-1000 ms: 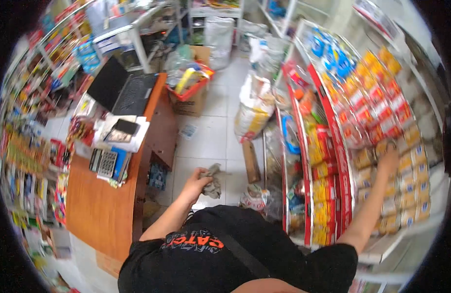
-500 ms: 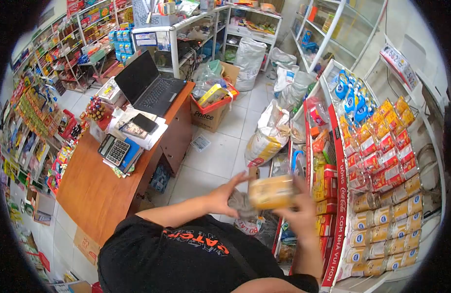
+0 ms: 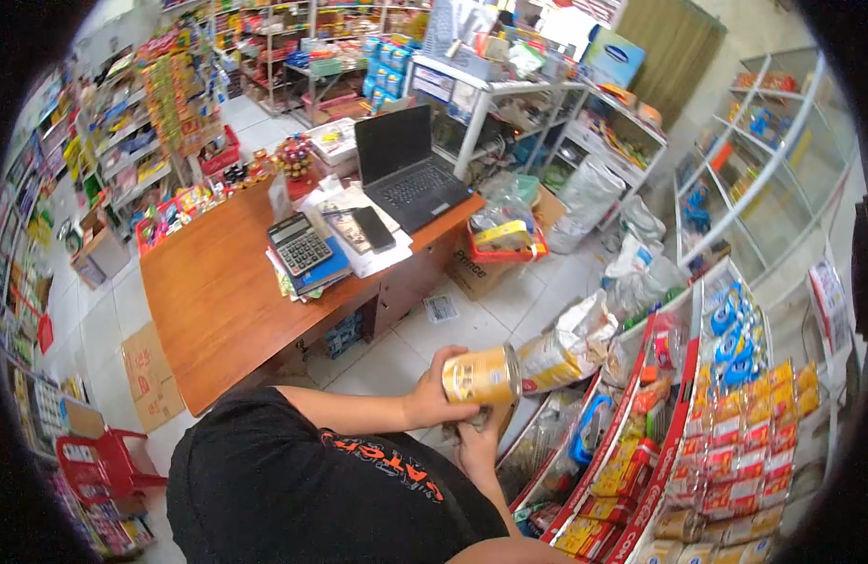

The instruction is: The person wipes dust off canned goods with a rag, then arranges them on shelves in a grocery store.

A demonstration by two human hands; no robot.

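A yellow-gold can with a metal rim lies tilted on its side in front of my chest. My left hand is wrapped round its left end, thumb underneath and fingers over the top. Just below the can, my right hand is closed, its fingers partly hidden by the can and the left hand. A crumpled grey cloth shows between the two hands and seems to be in the right one.
A wooden desk to the left bears a laptop, a calculator and a phone. Sloping shelves of packets and cans stand on the right. White sacks and a carton sit on the tiled floor.
The can has passed from my right hand into my left. My right hand has moved down and left beneath it, to the grey cloth. The view has swung to the left.
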